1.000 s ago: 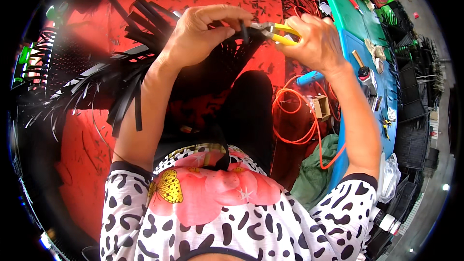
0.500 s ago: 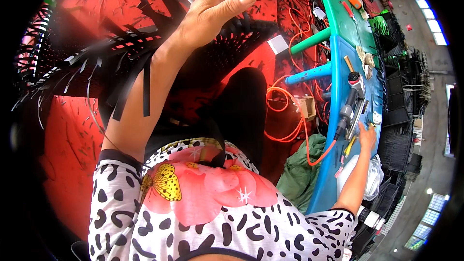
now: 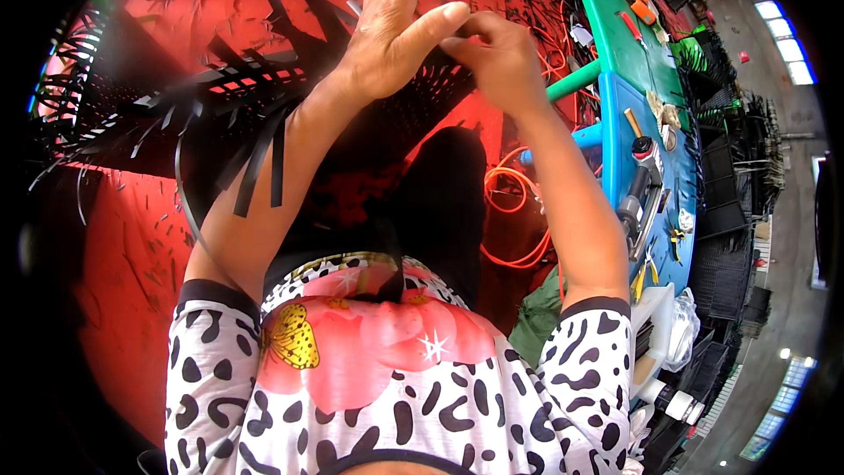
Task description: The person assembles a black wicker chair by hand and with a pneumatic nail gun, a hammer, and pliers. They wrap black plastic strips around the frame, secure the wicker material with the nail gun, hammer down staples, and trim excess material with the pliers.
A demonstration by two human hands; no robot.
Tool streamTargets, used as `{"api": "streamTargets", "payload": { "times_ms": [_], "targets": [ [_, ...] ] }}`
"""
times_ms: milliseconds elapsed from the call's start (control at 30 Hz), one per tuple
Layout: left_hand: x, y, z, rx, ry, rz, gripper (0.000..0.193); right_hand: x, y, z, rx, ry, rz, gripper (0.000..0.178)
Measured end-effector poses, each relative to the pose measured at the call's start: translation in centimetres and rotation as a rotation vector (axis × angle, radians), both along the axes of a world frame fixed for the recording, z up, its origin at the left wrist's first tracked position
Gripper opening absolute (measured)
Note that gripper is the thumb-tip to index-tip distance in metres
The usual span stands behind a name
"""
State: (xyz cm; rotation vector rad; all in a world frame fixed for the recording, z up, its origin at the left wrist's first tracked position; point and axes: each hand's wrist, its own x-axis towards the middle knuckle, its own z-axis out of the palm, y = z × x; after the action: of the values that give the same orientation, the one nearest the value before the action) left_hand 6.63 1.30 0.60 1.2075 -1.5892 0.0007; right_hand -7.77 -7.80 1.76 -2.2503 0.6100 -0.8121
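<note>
Right hand (image 3: 497,57) returned, curled, grip unclear; left hand (image 3: 391,53) outstretched beside fringed black weave (image 3: 378,127)

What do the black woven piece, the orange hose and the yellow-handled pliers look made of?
Black woven piece: probably plastic strip, smooth with a slight sheen; loose ends are flat, some curling.
Orange hose: likely flexible plastic or rubber, smooth; it bends in rounded loops without visible kinks.
Yellow-handled pliers: grips look plastic-coated, evenly bright yellow; head presumably metal, too small to confirm.
</note>
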Motion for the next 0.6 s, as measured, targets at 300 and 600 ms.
{"api": "streamTargets", "payload": {
  "times_ms": [300, 600],
  "targets": [
    [-1.1, -0.1, -0.5, 0.144, -0.339, 0.210, 0.028, -1.6, 0.8, -0.9, 0.285, -0.388, 0.072, 0.027],
    [-2.4, 3.4, 1.0, 0.512, -0.420, 0.023, 0.015, -2.6, 4.5, -0.9, 0.054, -0.424, 0.006, 0.026]
  ]
}}
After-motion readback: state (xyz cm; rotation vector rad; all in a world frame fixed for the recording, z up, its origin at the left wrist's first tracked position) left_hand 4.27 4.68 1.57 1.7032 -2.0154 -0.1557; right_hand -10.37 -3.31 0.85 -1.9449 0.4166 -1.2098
